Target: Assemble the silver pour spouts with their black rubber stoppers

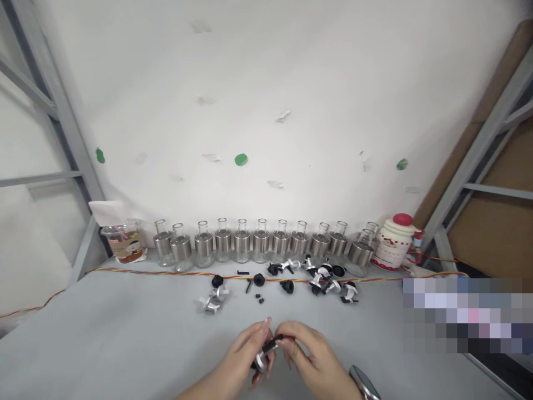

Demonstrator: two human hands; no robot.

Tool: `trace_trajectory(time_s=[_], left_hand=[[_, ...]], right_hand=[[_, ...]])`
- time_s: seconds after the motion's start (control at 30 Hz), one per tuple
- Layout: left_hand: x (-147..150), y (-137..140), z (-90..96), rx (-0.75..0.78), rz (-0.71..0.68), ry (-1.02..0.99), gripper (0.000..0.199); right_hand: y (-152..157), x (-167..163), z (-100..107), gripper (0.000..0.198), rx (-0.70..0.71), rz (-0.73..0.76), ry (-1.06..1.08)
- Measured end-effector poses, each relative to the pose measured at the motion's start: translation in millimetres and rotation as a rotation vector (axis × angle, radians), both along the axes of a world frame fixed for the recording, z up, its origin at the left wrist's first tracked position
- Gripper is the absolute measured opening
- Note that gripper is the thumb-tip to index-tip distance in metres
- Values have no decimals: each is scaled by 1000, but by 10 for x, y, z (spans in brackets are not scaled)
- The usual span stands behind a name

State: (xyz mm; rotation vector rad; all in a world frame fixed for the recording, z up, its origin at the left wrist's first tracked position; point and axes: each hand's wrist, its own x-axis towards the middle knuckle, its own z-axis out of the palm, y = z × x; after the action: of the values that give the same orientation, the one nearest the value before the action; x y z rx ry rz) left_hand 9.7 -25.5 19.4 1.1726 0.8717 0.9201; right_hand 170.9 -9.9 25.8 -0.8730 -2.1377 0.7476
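Note:
Near the front of the grey table my left hand (249, 351) is wrapped round a small silver-and-black bottle-top part (262, 362). A black strip (270, 344) runs along the upper end of this part. Thumb and fingertips of my right hand (307, 350) pinch the far end of the strip. Both hands are close together, and the fingers cover much of the part. Beyond them lie loose black pieces: a round cap (259, 279), two tiny bits (260, 299) and a thin bent strip (249, 286).
Several glass bottles with steel sleeves (242, 242) line the wall. Silver-and-black tops (332, 285) lie in front at right, clear-and-white parts (213, 300) at left. Twisted wire (166, 272) crosses the table. A cup (125, 244) and a red-lidded jar (393, 244) stand at the ends.

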Motion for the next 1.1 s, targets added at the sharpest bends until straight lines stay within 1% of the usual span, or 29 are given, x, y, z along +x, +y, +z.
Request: trace_trajectory(time_s=[0.07, 0.23, 0.37, 0.53, 0.7, 0.87, 0.97, 1.1], left_hand=[[2, 2, 10, 20, 2, 20, 42], [12, -9, 54, 6, 12, 27, 43], [3, -26, 85, 32, -15, 26, 41], [-10, -18, 78, 60, -32, 15, 39], [1, -19, 83, 58, -30, 33, 41], [-1, -19, 81, 42, -16, 48, 41], [-7, -21, 77, 40, -31, 56, 41], [-14, -41, 132, 38, -52, 80, 39]], right_hand=[[3, -1, -2, 21, -26, 4, 3], [14, 0, -2, 21, -58, 14, 1], [20, -3, -11, 20, -101, 23, 21], [28, -3, -10, 21, -150, 30, 58], [20, 1, 20, 22, -157, 65, 54], [16, 0, 35, 22, -169, 62, 62], [16, 3, 34, 23, -169, 66, 49], [15, 8, 25, 23, -161, 50, 49]])
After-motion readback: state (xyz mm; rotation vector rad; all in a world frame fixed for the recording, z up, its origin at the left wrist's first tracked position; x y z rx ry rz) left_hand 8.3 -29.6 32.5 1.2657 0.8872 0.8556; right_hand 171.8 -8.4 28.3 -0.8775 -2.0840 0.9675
